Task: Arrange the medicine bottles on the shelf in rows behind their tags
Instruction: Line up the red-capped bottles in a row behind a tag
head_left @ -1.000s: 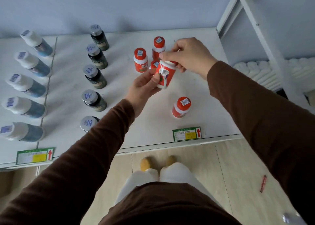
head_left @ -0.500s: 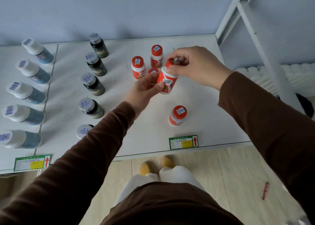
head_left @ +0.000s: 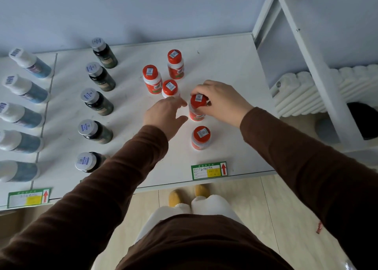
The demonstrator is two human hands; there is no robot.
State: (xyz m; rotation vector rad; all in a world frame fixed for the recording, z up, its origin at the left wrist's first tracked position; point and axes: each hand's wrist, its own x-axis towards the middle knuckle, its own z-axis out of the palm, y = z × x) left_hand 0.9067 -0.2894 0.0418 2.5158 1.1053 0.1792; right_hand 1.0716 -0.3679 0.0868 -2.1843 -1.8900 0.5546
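Note:
My right hand grips the cap of a red-capped bottle that stands upright on the white shelf, just behind another red-capped bottle near the green tag. My left hand hovers beside it with loose fingers and holds nothing. Three more red-capped bottles stand farther back, out of line. A row of dark bottles with silver caps and a row of white-capped blue bottles run front to back on the left.
A second green tag sits at the shelf's front left edge. A white shelf upright rises at the right, with a white radiator behind it. Wooden floor lies below the shelf edge, with a small red scrap on it.
The red-capped bottle held in the air by both hands has come down onto the shelf behind the front bottle. My left hand has let go of it.

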